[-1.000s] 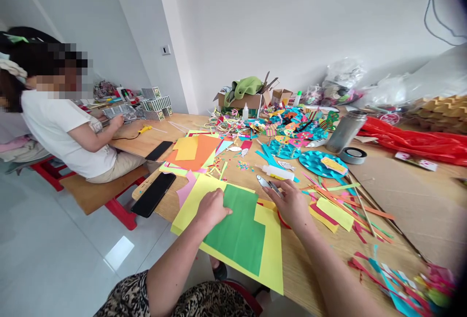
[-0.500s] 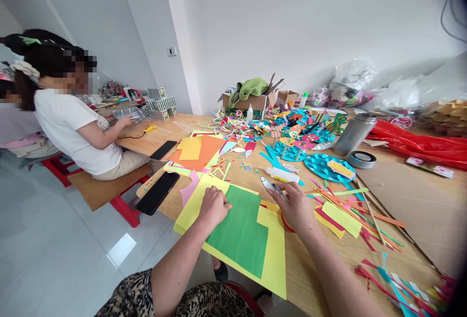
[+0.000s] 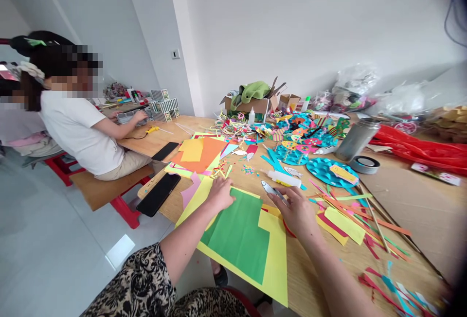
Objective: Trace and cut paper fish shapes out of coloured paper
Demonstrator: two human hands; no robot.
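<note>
My left hand (image 3: 221, 195) lies at the upper left of a green paper sheet (image 3: 241, 239), its fingers bent over the sheet's far edge and the thumb to the right. Under the green sheet, larger yellow paper (image 3: 275, 263) sticks out past the table's front edge. My right hand (image 3: 299, 210) is closed on a small silver-grey fish-shaped cutout (image 3: 268, 188) and a slim grey pen-like tool (image 3: 280, 195). Below its palm shows a curved red rim (image 3: 288, 229), mostly hidden; I cannot tell what it belongs to. Yellow paper strips (image 3: 225, 171) lie just beyond my left fingertips.
Two phones (image 3: 158, 194) lie at the left. Beyond my hands are a glue bottle (image 3: 284, 178), orange paper (image 3: 200, 154) and blue textured discs (image 3: 321, 171). On the right stand a metal flask (image 3: 357, 139) and loose paper strips (image 3: 350, 205). A co-worker (image 3: 73, 132) sits at left.
My left hand has slid forward and slightly right, toward the green sheet's far edge. My right hand keeps its hold in nearly the same place. The camera view has shifted a little.
</note>
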